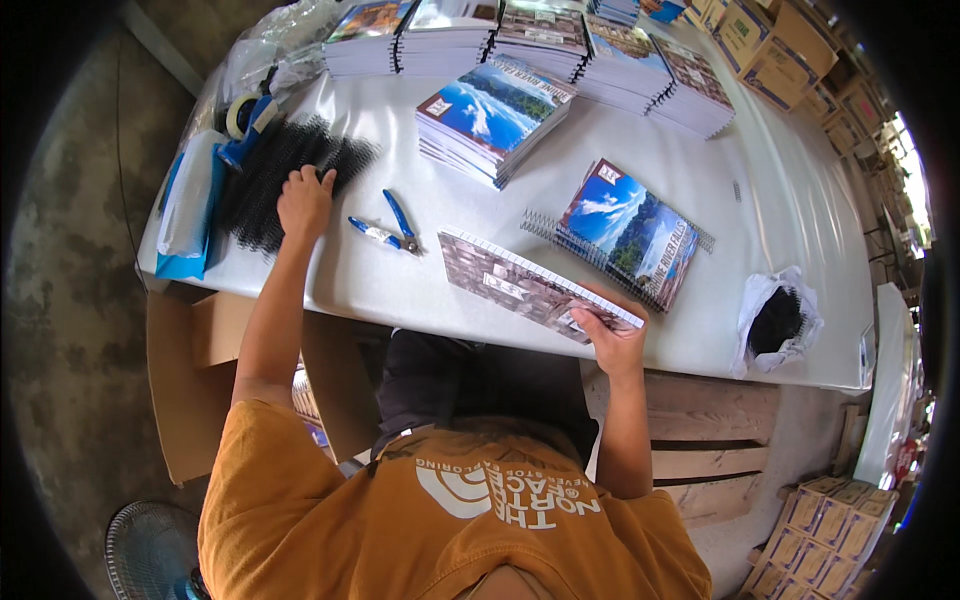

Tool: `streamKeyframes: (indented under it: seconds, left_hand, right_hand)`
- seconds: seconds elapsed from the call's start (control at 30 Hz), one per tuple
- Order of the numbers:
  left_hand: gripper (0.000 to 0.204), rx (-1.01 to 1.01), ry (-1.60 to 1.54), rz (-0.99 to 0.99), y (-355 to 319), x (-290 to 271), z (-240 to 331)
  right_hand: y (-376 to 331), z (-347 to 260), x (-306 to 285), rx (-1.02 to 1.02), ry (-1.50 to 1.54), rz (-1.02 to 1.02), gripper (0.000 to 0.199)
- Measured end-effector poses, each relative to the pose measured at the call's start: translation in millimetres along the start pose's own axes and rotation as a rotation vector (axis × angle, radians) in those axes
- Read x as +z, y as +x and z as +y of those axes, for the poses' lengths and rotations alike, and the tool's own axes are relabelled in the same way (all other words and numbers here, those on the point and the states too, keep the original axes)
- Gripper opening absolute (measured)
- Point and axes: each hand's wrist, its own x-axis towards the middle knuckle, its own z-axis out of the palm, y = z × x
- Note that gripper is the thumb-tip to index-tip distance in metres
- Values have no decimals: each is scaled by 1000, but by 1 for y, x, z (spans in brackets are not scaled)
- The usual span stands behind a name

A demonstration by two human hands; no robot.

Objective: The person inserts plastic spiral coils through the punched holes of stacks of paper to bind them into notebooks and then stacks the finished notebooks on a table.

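My left hand (305,203) is at the right side of a pile of black spiral binding coils (265,195), its fingertips closed among them; it seems to pinch a coil, though the grip is partly hidden. In my right hand (618,345) is an unbound notebook (520,290) with a brown patterned cover, held by its right end and tilted over the table's near edge. A row of holes runs along its upper edge. Blue-handled cutting pliers (392,228) lie between the coil pile and the notebook. Just beyond the held notebook rest blue-covered notebooks (630,235) with coils at their edges.
A blue-covered notebook stack (490,120) stands mid-table, with bound stacks (450,40) behind. At left are a blue tape dispenser (248,130) and a plastic-wrapped pack (190,200). A white bag of black coils (778,322) sits right. Below the table's left edge is an open cardboard box (190,400).
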Motion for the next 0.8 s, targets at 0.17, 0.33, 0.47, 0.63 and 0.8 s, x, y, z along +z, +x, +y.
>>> streamKeyframes:
  seconds: [0.17,0.33,0.47,0.63,0.8]
  left_hand:
    - [32,-23,-258,25,-4,-16,15]
    - [39,-82,-258,-162,3,-26,13]
    - [39,-7,-250,-91,-10,-17,22]
    - [34,-60,-315,89,13,-43,3]
    - [37,285,-1189,-382,-21,-95,52]
  right_hand:
    - [7,-1,2,-170,35,-34,25]
    - [11,-10,3,-173,1,-8,24]
    - [15,-4,2,-230,-40,-40,26]
    - [8,0,5,-150,5,48,30]
    - [12,3,4,-106,-18,50,33]
